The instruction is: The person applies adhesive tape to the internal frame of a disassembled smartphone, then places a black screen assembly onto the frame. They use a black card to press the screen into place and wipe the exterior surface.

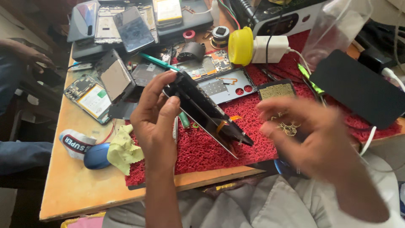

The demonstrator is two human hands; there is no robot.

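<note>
My left hand (154, 116) grips a dark, opened phone (206, 114) by its upper end and holds it tilted above the red mat (198, 147). An orange flex strip shows near the phone's lower end. My right hand (312, 135) is blurred, fingers spread, just right of the phone's lower end and holding nothing that I can see. A grey phone back frame (225, 86) lies on the mat behind the held phone.
Several dismantled phones and screens (126, 29) crowd the far left of the wooden table (76, 185). A yellow cloth (122, 150), a blue object (96, 156), a yellow cap (240, 45), a white charger (270, 48) and a black slab (358, 86) lie around. Another person's hand (25, 52) rests at far left.
</note>
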